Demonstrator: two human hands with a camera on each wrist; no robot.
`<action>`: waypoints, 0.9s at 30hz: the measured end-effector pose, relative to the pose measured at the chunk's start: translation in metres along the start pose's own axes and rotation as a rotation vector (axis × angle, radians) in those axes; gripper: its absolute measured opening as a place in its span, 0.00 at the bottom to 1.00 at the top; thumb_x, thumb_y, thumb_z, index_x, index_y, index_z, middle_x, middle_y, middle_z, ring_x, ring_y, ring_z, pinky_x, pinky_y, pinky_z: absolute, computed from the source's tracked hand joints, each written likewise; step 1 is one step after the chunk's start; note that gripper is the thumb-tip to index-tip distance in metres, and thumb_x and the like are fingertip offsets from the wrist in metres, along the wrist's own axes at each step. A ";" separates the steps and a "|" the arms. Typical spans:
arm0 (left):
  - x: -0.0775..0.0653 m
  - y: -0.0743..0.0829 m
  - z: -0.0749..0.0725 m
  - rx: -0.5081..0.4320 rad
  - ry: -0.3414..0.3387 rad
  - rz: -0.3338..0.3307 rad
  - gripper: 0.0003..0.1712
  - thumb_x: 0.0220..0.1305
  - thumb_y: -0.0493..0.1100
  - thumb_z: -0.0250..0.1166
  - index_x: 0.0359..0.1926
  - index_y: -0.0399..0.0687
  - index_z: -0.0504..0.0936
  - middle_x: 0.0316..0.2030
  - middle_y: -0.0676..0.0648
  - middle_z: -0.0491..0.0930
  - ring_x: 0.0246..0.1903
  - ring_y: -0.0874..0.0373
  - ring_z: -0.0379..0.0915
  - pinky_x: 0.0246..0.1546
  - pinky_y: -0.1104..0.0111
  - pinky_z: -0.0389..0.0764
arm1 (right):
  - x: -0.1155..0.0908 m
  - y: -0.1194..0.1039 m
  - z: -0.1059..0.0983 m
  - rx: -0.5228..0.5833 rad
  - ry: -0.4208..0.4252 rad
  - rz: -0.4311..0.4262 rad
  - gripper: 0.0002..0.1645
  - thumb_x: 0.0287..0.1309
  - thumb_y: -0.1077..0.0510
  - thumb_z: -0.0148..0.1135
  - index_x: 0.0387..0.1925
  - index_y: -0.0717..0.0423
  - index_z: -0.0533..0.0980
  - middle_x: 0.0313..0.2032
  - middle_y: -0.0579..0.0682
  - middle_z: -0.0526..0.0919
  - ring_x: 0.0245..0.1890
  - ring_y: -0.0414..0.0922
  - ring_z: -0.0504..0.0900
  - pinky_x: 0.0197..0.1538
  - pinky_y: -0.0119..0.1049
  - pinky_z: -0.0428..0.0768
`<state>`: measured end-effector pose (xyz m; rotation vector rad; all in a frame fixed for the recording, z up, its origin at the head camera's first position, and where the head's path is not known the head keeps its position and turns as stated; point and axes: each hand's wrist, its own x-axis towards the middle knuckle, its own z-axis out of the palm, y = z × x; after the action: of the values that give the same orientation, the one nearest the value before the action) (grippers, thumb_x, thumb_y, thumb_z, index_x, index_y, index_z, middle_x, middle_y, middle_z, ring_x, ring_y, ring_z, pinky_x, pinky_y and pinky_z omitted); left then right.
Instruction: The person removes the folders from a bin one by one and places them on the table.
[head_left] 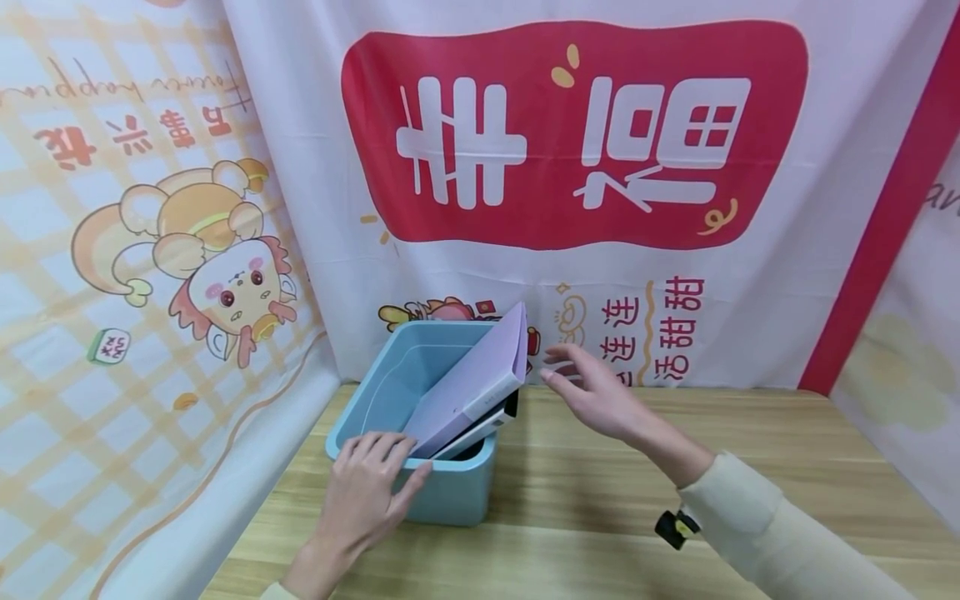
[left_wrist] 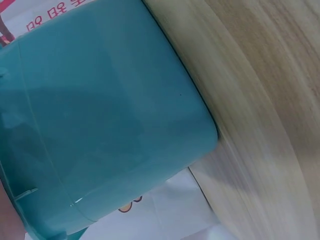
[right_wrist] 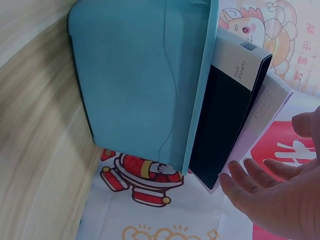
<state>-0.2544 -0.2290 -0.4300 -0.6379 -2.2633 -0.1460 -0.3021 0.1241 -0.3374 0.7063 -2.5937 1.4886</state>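
A light blue plastic bin (head_left: 450, 492) stands on the table, with two file folders leaning inside it. The purple file folder (head_left: 468, 375) lies over the black-and-white file folder (right_wrist: 225, 120), and both stick out above the right side of the rim. My left hand (head_left: 367, 479) holds the near left part of the rim, its fingers over the edge and the thumb along the front. To the right of the folders is my right hand (head_left: 592, 392), its fingers loosely spread and holding nothing. In the right wrist view its fingertips are close to the purple folder's edge.
The wooden table (head_left: 600, 500) extends right of the bin. A printed cloth (head_left: 300, 167) hangs behind and on both sides, close behind the bin. A small black device (head_left: 675, 528) sits at my right sleeve.
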 end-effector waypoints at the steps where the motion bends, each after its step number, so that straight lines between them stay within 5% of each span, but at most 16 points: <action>1: 0.000 -0.001 0.001 0.006 0.001 0.004 0.28 0.72 0.66 0.54 0.47 0.50 0.87 0.43 0.49 0.86 0.46 0.48 0.80 0.48 0.49 0.77 | 0.000 -0.001 0.000 0.003 -0.002 0.001 0.31 0.76 0.43 0.54 0.71 0.54 0.65 0.66 0.58 0.73 0.64 0.56 0.77 0.63 0.54 0.76; 10: -0.002 -0.004 0.003 0.042 0.018 0.043 0.33 0.71 0.71 0.52 0.42 0.49 0.86 0.36 0.49 0.85 0.36 0.50 0.81 0.38 0.55 0.77 | 0.003 -0.009 0.004 0.039 -0.015 0.007 0.32 0.76 0.44 0.54 0.71 0.55 0.64 0.66 0.57 0.73 0.65 0.57 0.75 0.64 0.54 0.74; 16: -0.003 -0.007 0.006 0.040 0.055 0.068 0.32 0.71 0.72 0.50 0.29 0.51 0.73 0.23 0.54 0.71 0.23 0.56 0.68 0.29 0.63 0.65 | 0.006 -0.014 0.009 0.078 -0.019 -0.018 0.31 0.76 0.46 0.54 0.71 0.57 0.65 0.65 0.57 0.74 0.66 0.56 0.75 0.66 0.53 0.72; 27: -0.002 -0.009 0.010 0.034 0.073 0.086 0.33 0.72 0.74 0.47 0.27 0.52 0.70 0.22 0.56 0.66 0.22 0.58 0.64 0.27 0.65 0.62 | 0.009 -0.020 0.015 0.113 -0.014 -0.020 0.32 0.75 0.47 0.56 0.71 0.59 0.64 0.64 0.57 0.74 0.66 0.55 0.75 0.67 0.51 0.73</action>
<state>-0.2644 -0.2346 -0.4379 -0.6992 -2.1602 -0.0870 -0.2992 0.0994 -0.3269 0.7542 -2.5206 1.6409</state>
